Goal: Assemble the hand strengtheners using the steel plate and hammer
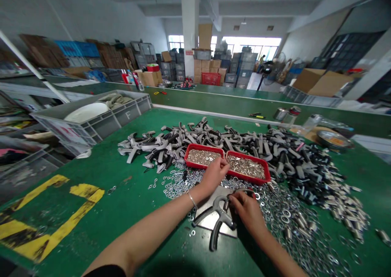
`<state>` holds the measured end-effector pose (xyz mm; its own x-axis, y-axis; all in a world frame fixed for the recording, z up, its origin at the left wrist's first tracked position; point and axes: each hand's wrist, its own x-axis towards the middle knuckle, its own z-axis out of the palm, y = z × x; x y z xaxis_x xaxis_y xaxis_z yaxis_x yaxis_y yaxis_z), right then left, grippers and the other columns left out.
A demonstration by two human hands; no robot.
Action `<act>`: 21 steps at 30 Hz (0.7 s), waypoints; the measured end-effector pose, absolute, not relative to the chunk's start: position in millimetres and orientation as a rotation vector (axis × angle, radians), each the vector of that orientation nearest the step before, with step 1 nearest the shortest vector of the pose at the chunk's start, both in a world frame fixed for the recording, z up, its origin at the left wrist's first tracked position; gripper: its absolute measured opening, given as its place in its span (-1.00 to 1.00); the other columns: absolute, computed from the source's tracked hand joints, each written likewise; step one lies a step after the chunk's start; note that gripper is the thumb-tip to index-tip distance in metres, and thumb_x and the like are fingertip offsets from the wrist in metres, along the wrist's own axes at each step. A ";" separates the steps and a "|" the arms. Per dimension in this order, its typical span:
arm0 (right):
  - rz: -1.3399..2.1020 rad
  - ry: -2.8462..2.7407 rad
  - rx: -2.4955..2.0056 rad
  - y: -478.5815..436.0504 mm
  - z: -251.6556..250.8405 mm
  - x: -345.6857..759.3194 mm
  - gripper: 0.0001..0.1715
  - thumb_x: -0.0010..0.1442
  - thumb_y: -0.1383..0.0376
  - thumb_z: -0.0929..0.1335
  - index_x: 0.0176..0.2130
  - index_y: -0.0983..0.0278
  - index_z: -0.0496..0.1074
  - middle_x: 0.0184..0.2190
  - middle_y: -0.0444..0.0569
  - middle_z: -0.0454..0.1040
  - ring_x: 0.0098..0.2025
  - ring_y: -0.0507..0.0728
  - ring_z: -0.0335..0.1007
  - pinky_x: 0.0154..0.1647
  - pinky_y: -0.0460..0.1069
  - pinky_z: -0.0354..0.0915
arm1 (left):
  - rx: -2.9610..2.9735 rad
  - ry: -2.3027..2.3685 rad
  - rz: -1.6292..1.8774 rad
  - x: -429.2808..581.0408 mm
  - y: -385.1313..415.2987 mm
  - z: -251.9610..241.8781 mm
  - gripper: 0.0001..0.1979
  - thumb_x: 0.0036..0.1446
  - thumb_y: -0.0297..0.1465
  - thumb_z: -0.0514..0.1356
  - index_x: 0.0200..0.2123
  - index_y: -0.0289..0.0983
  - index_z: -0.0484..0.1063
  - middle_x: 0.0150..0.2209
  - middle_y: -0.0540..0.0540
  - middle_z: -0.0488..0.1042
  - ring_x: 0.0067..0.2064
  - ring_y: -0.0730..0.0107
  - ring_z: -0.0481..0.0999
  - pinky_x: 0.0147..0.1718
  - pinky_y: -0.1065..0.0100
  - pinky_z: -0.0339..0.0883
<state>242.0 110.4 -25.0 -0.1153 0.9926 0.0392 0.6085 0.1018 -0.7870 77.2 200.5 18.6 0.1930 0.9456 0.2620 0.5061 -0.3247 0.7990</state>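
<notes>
My left hand (214,172) is over the inner edges of two red trays, its fingers pressed together; whatever they hold is too small to name. Small metal pieces fill the left red tray (204,165) and the right red tray (248,178). A grey and black clamp-like part (220,215) lies on a metal plate (230,231) in front of me. At the top right of that part is my right hand (244,203), its fingers pinched beside a small metal cylinder; what is between the fingertips is hidden.
Many grey and black handles (189,138) are heaped behind the trays. Washers (180,183) and metal cylinders (351,216) are strewn around the plate and to the right. A grey crate (116,121) is at the left, and a metal bowl (332,140) at the right.
</notes>
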 end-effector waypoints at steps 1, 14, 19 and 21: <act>0.794 -1.826 -1.565 109.7 -24.2 241.4 -0.66 0.30 0.07 0.23 -0.41 0.21 0.35 -0.49 -0.09 0.47 -0.43 0.13 0.41 -0.37 -0.02 0.27 | 1.770 1.296 1.050 64.3 188.7 16.4 -0.82 0.28 -0.30 0.08 -0.26 -0.29 0.39 -0.39 -0.03 0.51 -0.40 0.40 0.51 -0.36 0.40 0.35; 0.451 -2.212 -1.639 96.1 -17.3 236.0 -0.67 0.41 0.20 0.11 -0.27 0.22 0.34 -0.35 0.00 0.53 -0.31 0.14 0.46 -0.25 -0.03 0.28 | 1.600 1.266 0.928 36.7 98.8 -20.1 -0.85 0.16 -0.33 0.19 -0.41 -0.27 0.41 -0.39 -0.03 0.44 -0.30 0.32 0.47 -0.27 0.33 0.29; 0.292 -2.357 -1.780 105.3 -6.8 225.7 -0.76 0.37 0.31 0.15 -0.22 0.26 0.37 -0.28 0.13 0.58 -0.26 0.23 0.53 -0.33 -0.02 0.23 | 1.901 1.423 0.820 48.3 99.3 -27.3 -0.86 0.20 -0.40 0.16 -0.41 -0.28 0.39 -0.33 -0.07 0.40 -0.24 0.28 0.41 -0.21 0.28 0.27; 0.270 -2.409 -1.828 111.9 -0.6 222.9 -0.84 0.33 0.32 0.22 -0.22 0.26 0.38 -0.36 0.11 0.59 -0.32 0.23 0.54 -0.38 -0.03 0.22 | 1.984 1.459 0.766 50.0 99.0 -25.3 -0.87 0.21 -0.41 0.15 -0.41 -0.28 0.39 -0.33 -0.08 0.40 -0.23 0.26 0.41 -0.19 0.26 0.27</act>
